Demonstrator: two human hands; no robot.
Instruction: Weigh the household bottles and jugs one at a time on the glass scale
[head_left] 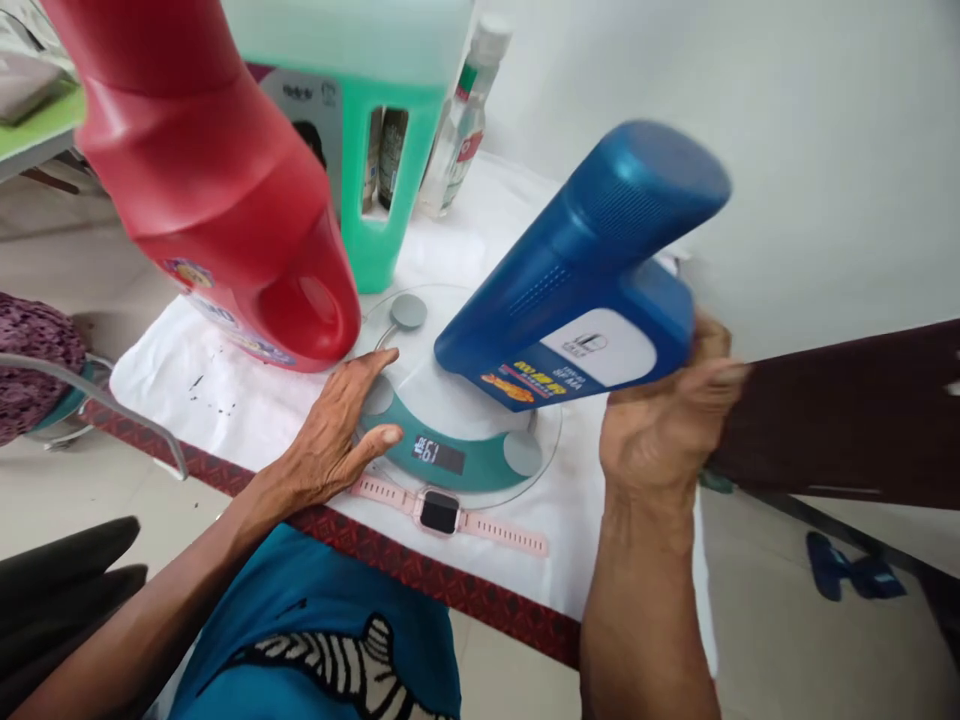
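My right hand [664, 425] grips a blue engine oil bottle [577, 290] by its handle side. The bottle leans to the right, its base low over the glass scale [480, 468]; I cannot tell if it touches. Digits show on the scale's display [439, 454]. At the scale's left edge rests my left hand [345, 420], thumb and fingers apart, holding nothing. Just beyond it stands a large red detergent bottle [225, 200]. A pink watch [439, 511] lies along the scale's front edge.
Behind the scale stand a large jug of green liquid [371, 255] and a clear glass bottle [456, 150]. White cloth [169, 365] covers the table, whose red patterned edge [450, 590] faces me. Dark brown furniture [847, 420] is at right, blue slippers [855, 568] on the floor.
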